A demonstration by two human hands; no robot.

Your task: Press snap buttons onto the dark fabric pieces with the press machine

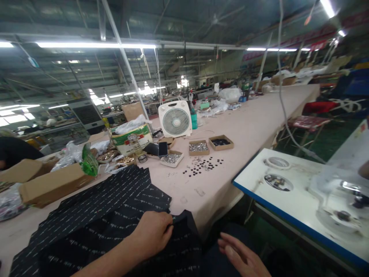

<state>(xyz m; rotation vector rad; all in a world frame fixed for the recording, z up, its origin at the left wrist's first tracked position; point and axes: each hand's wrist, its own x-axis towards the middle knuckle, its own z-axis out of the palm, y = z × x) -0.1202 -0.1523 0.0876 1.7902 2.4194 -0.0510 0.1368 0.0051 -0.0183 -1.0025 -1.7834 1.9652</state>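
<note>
My left hand (154, 232) is closed on the edge of a black fabric piece (184, 242) printed with rows of small white lettering. That piece hangs over the table edge towards my lap. Under and beyond it lies a fanned stack of the same black fabric (115, 192). Low on the right, my right hand (242, 256) is held above my dark-clothed legs, its fingers stretched out and nothing in them. Past the fabric, small black and silver fasteners (198, 167) lie scattered on the table.
Small boxes hold silver parts (198, 147) and black parts (221, 142). A white box fan (175, 119) stands behind them, near a phone (163, 149). Cardboard boxes (57, 184) line the left. A white machine table with a blue edge (259, 196) stands at right, with a cable above.
</note>
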